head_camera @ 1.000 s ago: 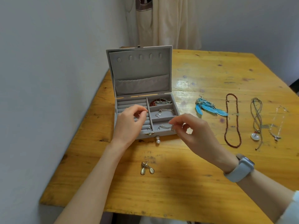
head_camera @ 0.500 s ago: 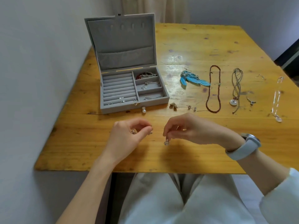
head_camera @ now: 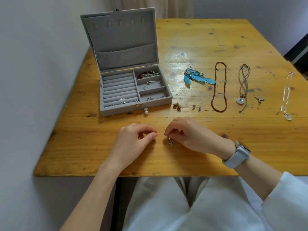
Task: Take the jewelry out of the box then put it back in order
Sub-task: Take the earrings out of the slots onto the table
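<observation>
Both hands low over table point(head_camera: 191, 39), near box point(head_camera: 133, 90). Left hand point(head_camera: 133, 140) curled, pinching small earring point(head_camera: 154, 139). Right hand point(head_camera: 191, 135) pinching dangling earring point(head_camera: 170, 141).

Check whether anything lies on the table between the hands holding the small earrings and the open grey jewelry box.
Nothing visible blocks the way. Bare wooden table lies between the left hand, the right hand and the open grey velvet jewelry box. Only the white pearl clasp hangs at its front edge.
</observation>
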